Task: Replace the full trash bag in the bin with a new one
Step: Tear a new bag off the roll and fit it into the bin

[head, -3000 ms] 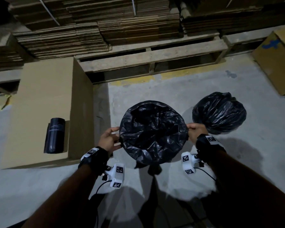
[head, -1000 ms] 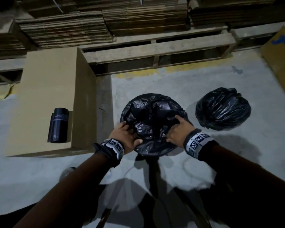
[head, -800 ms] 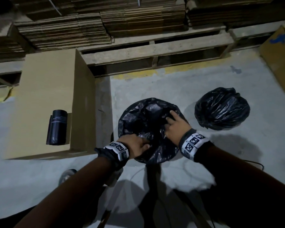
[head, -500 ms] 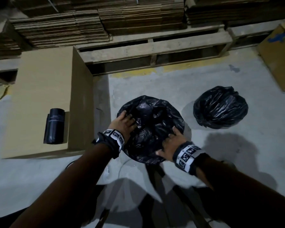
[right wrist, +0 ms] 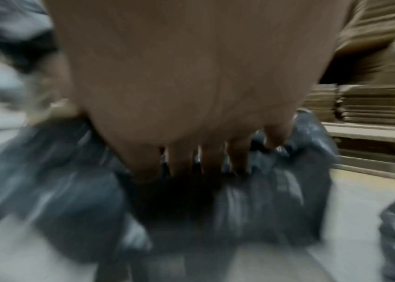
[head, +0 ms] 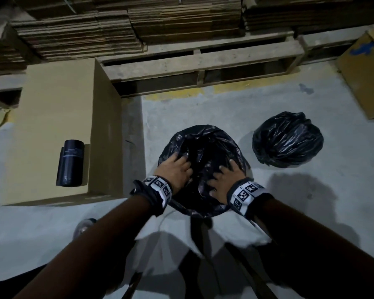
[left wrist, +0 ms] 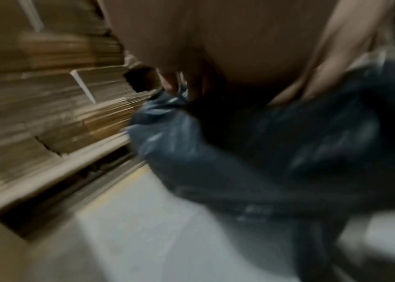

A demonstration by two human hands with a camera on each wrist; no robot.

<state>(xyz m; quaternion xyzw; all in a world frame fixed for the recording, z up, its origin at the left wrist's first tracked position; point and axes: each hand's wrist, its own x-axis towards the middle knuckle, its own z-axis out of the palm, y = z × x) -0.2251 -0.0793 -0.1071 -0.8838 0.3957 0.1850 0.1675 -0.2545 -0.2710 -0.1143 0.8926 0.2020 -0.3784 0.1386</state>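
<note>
A bin on the concrete floor is lined with a new black trash bag (head: 205, 145), whose rim is folded over the bin's edge. Both my hands reach into its mouth. My left hand (head: 176, 169) presses spread fingers on the plastic at the left inner side. My right hand (head: 225, 176) pushes straight fingers down at the right inner side. The wrist views are blurred: left hand (left wrist: 227, 57) over the bag (left wrist: 239, 162), and right hand (right wrist: 191, 85) with fingers dipping into the bag (right wrist: 263, 200). The full, closed trash bag (head: 287, 141) sits on the floor to the right.
A dark roll of bags (head: 71, 162) lies on a large cardboard box (head: 45, 117) to the left. A wooden pallet (head: 203, 63) with stacked flat cardboard (head: 117, 24) runs along the back. Another carton (head: 367, 72) stands at the far right.
My hands left the outer rim and went inside the bag. Over the last second they have shifted around the inner wall, pushing the plastic down.
</note>
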